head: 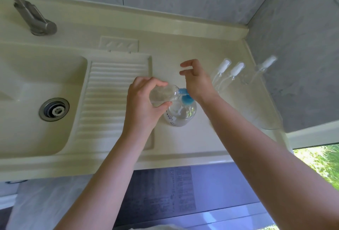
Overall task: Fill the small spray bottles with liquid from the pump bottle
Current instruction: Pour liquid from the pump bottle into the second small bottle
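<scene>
A clear pump bottle (180, 115) with a blue pump head (186, 99) stands on the cream counter (183, 147). My left hand (145, 105) grips a small clear spray bottle (162, 95), capless and tilted on its side. Its open mouth is at the blue nozzle. My right hand (197, 80) is over the pump. The heel of the palm is at the blue head, and the fingers are loosely curled in the air, holding nothing. Three white spray tops (236, 71) with thin dip tubes lie to the right of my right hand.
A ribbed drainboard (110, 90) and a sink basin (36, 101) with a metal drain lie to the left. A grey tap (34, 19) stands at the back left. Grey tiled walls close off the back and the right side of the counter.
</scene>
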The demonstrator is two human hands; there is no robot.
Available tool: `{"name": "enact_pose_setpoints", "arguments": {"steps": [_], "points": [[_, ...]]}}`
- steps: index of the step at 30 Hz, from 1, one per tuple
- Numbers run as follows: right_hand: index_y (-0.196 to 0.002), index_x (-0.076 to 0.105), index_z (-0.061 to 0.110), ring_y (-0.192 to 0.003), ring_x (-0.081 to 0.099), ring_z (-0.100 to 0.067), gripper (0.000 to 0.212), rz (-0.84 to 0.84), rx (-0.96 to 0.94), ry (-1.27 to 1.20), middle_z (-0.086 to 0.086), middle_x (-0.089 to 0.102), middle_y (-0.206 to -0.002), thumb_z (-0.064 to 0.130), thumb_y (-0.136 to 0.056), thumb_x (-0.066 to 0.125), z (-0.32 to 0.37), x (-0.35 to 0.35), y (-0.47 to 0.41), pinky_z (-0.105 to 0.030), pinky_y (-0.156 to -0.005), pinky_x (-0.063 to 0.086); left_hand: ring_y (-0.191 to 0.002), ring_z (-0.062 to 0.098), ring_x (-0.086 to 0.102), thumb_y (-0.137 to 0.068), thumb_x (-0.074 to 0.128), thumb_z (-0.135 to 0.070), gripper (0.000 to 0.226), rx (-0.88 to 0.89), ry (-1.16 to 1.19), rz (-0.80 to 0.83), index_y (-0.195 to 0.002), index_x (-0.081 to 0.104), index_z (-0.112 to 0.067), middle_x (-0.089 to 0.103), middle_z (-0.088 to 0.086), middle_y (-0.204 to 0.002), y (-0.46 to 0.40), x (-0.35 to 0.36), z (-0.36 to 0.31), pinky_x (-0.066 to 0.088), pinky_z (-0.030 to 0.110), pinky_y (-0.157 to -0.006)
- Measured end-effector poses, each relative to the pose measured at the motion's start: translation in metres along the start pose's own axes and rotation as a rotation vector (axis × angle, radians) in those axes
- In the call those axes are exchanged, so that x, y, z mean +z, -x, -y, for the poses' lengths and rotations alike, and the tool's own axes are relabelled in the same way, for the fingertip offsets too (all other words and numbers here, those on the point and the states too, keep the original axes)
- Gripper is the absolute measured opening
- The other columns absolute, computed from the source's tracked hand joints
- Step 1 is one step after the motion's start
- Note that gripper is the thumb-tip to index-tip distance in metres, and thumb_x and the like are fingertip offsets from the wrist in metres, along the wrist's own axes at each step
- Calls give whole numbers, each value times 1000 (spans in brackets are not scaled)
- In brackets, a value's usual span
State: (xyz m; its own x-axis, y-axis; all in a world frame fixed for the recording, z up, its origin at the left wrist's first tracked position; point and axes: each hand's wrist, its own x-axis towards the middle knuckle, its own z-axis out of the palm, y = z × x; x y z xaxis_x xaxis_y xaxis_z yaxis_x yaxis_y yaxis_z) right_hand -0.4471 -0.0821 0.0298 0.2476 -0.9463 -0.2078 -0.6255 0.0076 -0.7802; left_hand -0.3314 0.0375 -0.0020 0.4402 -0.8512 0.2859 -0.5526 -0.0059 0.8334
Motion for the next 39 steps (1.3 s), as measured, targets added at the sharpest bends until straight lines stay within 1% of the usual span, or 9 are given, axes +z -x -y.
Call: {"name": "enact_pose_setpoints", "arguments": {"steps": [6, 9, 15, 19, 23, 27, 30, 36, 39], "points": [[-115, 57, 26, -100, 61, -24, 42, -84, -54, 152, 7, 65, -108, 9, -90, 28, 0, 6, 4, -48, -97, 46, -104, 18, 57, -59, 89, -11, 48, -2, -6, 8, -101, 70, -22, 59, -1, -108, 2, 2, 3, 46, 40, -96], [-122, 54, 24, -86, 57, -24, 34, -58, -35, 89, -1, 65, -112, 13, -98, 33, 6, 2, 1, -40, -89, 50, -104, 18, 57, -60, 89, -11, 47, -5, 3, 4, -100, 69, -21, 60, -3, -107, 0, 1, 1, 46, 39, -95], [-119, 57, 26, -88, 57, -18, 48, 0, 41, -3, 0, 64, -118, 3, -90, 26, -5, 2, 5, -28, -74, 45, -103, 18, 57, -60, 88, -11, 45, -4, -3, 25, -99, 68, -20, 60, -5, -106, -1, 1, 1, 46, 38, -95], [-122, 55, 26, -94, 59, -17, 40, -67, 43, -28, 4, 64, -112, 11, -96, 29, -6, 4, 4, -33, -84, 48, -104, 19, 57, -60, 89, -12, 44, -12, 2, 34, -99, 68, -22, 60, -5, -105, -3, 0, 2, 46, 38, -95], [-125, 52, 24, -81, 57, -9, 34, -62, 38, -81, 8, 62, -97, 14, -99, 32, -4, 0, 2, -27, -75, 46, -105, 18, 56, -62, 88, -13, 45, -16, 8, 35, -100, 67, -22, 60, -5, -107, -2, -1, 2, 45, 35, -96], [-124, 52, 28, -104, 58, -19, 44, -86, -11, 86, 5, 63, -118, 9, -93, 26, -5, 6, 4, -44, -100, 45, -105, 19, 57, -60, 88, -13, 46, -19, 7, 37, -100, 67, -22, 60, -5, -107, -2, 2, 3, 46, 40, -96], [-123, 50, 29, -104, 58, -20, 41, -119, -18, 103, 9, 59, -110, 12, -94, 27, -7, 8, 5, -48, -103, 42, -104, 20, 57, -61, 88, -13, 45, -19, 2, 37, -99, 67, -22, 60, -6, -107, -2, 2, 3, 46, 41, -96], [-130, 48, 24, -82, 53, -14, 34, -44, 31, -89, 9, 60, -98, 19, -100, 35, -3, -2, -1, -37, -94, 47, -105, 17, 56, -61, 89, -14, 45, -5, 1, 31, -100, 68, -21, 61, -4, -107, -3, 0, 2, 45, 36, -96], [-130, 49, 25, -97, 56, -17, 37, -50, 1, -3, 5, 62, -109, 16, -100, 29, -4, 0, 5, -33, -92, 44, -104, 16, 56, -60, 89, -15, 46, -6, -1, 30, -100, 68, -22, 60, -4, -107, -2, 0, 3, 45, 36, -96]]}}
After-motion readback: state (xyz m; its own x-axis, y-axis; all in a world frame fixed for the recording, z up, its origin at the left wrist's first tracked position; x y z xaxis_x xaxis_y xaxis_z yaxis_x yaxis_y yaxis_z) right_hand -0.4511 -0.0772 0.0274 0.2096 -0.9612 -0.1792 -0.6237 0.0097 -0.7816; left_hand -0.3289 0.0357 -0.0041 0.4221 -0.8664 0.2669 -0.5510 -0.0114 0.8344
